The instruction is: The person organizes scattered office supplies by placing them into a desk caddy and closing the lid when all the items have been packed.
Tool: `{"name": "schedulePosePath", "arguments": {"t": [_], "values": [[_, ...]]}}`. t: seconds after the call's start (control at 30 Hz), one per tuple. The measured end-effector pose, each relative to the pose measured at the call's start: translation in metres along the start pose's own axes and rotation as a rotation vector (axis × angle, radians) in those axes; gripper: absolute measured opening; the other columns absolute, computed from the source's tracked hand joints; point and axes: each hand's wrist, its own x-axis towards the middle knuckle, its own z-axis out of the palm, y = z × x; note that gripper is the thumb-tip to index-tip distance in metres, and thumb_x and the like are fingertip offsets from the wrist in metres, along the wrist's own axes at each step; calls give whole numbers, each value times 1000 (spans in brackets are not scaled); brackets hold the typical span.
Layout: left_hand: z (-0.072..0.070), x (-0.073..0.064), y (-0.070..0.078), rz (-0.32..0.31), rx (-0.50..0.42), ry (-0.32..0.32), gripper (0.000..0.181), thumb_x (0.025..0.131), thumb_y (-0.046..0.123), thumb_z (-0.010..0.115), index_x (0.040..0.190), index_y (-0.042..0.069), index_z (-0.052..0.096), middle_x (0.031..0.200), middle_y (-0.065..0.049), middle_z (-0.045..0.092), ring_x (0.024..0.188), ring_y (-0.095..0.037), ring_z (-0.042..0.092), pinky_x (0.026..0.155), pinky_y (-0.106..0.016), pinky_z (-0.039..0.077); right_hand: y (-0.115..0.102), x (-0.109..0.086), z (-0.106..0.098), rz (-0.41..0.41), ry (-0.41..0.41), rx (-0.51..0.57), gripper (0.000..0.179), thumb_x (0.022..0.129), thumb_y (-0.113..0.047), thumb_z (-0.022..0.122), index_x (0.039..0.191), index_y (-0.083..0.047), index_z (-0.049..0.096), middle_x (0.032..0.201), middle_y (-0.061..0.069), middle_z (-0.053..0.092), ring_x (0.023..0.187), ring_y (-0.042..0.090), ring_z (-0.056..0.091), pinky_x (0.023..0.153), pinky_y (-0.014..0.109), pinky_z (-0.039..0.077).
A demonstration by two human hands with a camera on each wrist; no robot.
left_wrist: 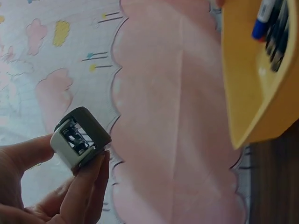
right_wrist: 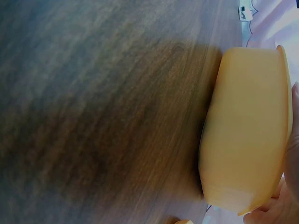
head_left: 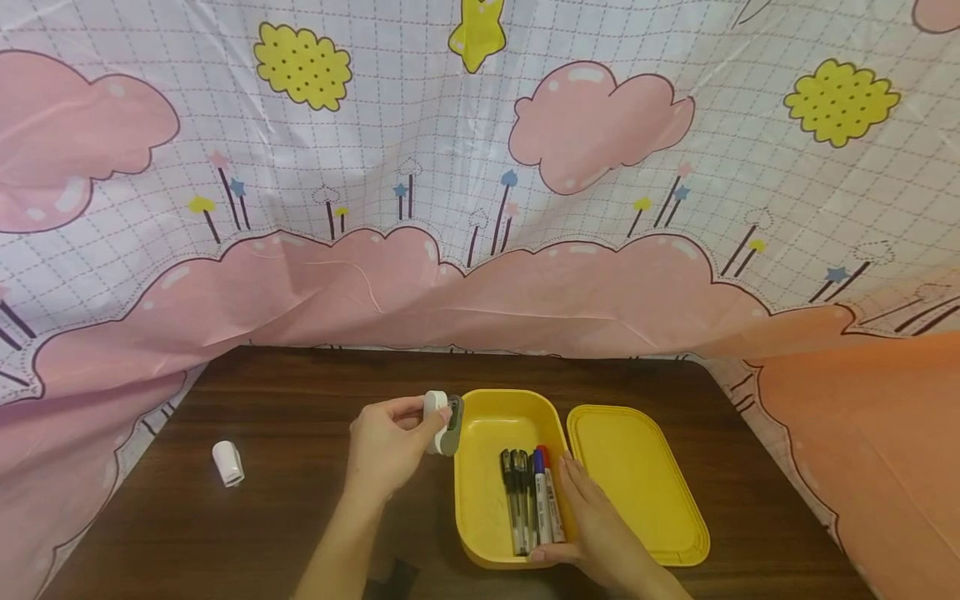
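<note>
Head view — left hand (head_left: 386, 442) pinching grey-white gadget (head_left: 453, 437), right hand (head_left: 600, 521) holding yellow box (head_left: 480, 479) — pens (head_left: 517, 500) inside, lid (head_left: 641, 483) beside, white object (head_left: 228, 463) well left

Head view looks forward and down over the dark brown wood-grain table (head_left: 300, 383). Left wrist view, turned sideways, faces the pink-and-white cartoon-print curtain (left_wrist: 154, 116); right wrist view sits close beside the rounded yellow box (right_wrist: 245, 130), shared by all three.
</note>
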Motion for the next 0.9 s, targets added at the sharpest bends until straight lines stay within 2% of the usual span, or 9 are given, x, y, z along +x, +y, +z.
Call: {"name": "schedulePosePath", "arguments": {"t": [0.1,0.33,0.53,0.7,0.9], "values": [[11,3,-8,-10,-23,-27,38,81,28,76,108,1,72,94,-14,76,85,-21,74,67,-31,60,0,0,0,6,-2,-5,118,66,-62,76,148,6,26,157,26,23,143,45,26,112,60,27],[35,9,-29,-32,22,-69,39,81,30,77,107,1,72,95,-11,75,86,-20,73,69,-32,60,-2,0,0,11,-1,3,118,66,-61,76,149,6,26,157,26,23,144,44,25,112,60,27],[58,8,-47,-12,46,-143,34,83,27,75,104,1,72,97,-11,75,88,-21,72,69,-32,59,-2,1,0,19,-3,10,117,66,-61,75,149,6,27,157,25,24,144,44,26,112,60,27],[77,5,-59,3,89,-192,27,84,24,74,99,2,73,92,-9,74,83,-18,70,69,-31,58,-1,1,1,17,1,-6,117,66,-63,75,148,5,28,157,25,25,143,43,27,112,59,28],[92,0,-70,55,154,-255,19,85,20,72,92,2,72,85,-6,73,76,-13,65,63,-28,54,1,1,3,10,6,-17,117,66,-63,74,148,6,28,156,25,26,143,44,28,112,59,29]]}}
